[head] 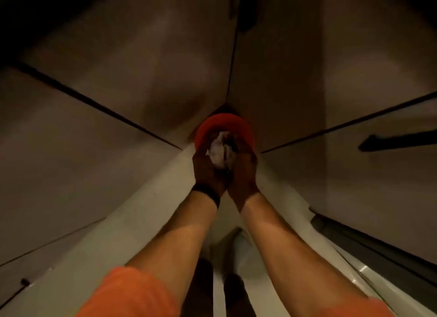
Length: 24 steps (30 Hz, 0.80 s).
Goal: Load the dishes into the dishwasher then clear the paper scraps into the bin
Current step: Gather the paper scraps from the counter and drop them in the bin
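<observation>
Both arms reach down and forward over a red round bin (224, 121) that stands on the floor in a corner between cabinet fronts. My left hand (208, 169) and my right hand (243, 170) are cupped together, heel to heel, around a wad of crumpled white paper scraps (218, 151). The paper sits between the palms, just above the bin's opening, and covers most of it. A dark band circles the left wrist. Fingertips are dim and hard to make out.
Grey cabinet doors (82, 139) rise on the left, a further cabinet front with a dark handle (397, 141) on the right. A pale floor (151, 210) runs toward the bin. My dark shoes (234, 290) show at the bottom. The light is dim.
</observation>
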Motion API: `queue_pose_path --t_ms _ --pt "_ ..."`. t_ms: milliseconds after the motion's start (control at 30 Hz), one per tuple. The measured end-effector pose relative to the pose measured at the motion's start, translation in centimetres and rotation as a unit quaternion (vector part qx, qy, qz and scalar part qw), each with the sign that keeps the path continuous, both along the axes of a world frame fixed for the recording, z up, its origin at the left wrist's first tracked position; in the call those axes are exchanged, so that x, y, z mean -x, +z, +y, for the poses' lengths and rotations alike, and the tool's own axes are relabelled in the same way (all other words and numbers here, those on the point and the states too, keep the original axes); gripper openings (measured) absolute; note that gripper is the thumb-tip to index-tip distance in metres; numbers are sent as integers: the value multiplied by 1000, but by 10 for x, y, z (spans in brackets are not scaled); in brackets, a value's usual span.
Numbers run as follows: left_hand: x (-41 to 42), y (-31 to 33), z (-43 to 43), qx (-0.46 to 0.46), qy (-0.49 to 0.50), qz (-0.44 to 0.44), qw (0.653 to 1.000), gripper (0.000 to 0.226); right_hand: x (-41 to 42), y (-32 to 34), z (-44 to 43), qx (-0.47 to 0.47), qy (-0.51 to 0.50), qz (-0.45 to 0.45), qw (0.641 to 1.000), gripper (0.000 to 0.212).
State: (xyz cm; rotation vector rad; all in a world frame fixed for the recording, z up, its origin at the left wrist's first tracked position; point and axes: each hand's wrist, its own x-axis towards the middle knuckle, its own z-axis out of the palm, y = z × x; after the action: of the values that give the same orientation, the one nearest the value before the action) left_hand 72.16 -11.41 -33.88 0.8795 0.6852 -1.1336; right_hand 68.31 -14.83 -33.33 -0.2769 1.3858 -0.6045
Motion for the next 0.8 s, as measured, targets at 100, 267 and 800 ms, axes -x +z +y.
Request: queue_pose_path --t_ms 100,267,800 --pt "-3 -97 -10 1 14 -1 1000 57 -1 -36 -4 10 20 6 1000 35" --pt "3 -259 -6 -25 -43 -35 998 60 1 -77 -5 4 23 -6 1000 43" --pt "-5 -52 0 -25 -72 -152 985 43 9 -72 -4 18 31 18 999 44"
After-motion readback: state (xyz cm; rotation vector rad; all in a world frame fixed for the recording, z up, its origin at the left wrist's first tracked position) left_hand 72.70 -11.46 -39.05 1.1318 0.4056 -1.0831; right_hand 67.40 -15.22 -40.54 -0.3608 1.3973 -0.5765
